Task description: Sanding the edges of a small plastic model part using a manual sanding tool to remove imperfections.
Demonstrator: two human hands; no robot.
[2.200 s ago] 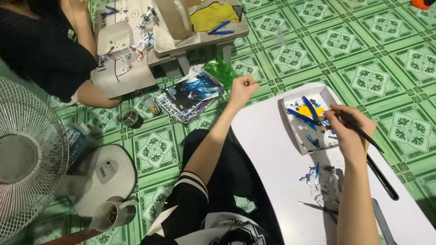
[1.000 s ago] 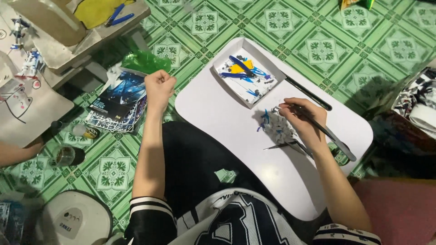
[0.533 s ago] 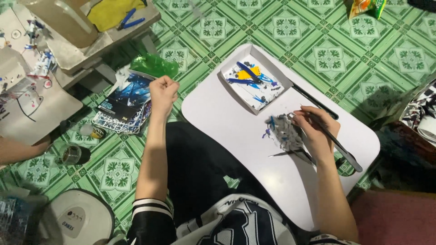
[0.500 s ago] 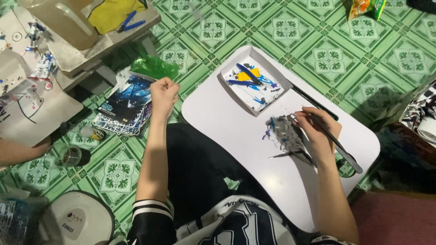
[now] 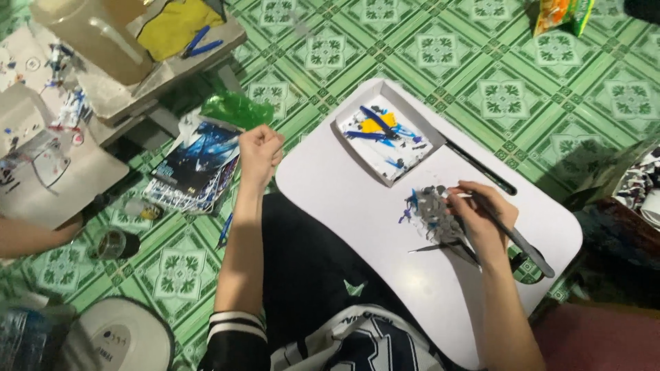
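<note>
Knocking the white rounded lap table [image 5: 357, 206] looks like the main risk: it rests across the person's lap, so a shift of the legs could slide off the white shallow cardboard tray [image 5: 385, 161] of blue and yellow plastic pieces. Small parts would vanish on the green patterned tile floor [image 5: 481, 75]. The right hand [image 5: 481, 220] reaches across the tabletop, fingers pinched around a thin dark tool, touching a little heap of grey and blue plastic bits [image 5: 430, 209]. The left hand [image 5: 260, 148] hangs off the table's edge, curled into a fist; what it holds, I cannot tell.
</note>
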